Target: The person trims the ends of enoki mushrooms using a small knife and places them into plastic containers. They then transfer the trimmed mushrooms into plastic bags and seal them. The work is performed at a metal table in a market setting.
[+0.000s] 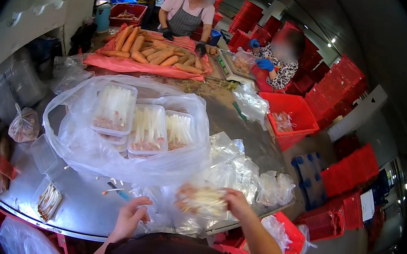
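Steel table [79, 203] fills the frame's centre; right hand [236, 203] clamps a bagged tray [202, 202] at lower centre; left hand [130, 216] is loosely apart on plastic wrap [153, 211].

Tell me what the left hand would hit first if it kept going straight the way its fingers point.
Likely the clear tray of white sticks held by the right hand: the left hand has its fingers angled up and right toward it. Depth is unclear, so it might first brush the crumpled clear bags between.
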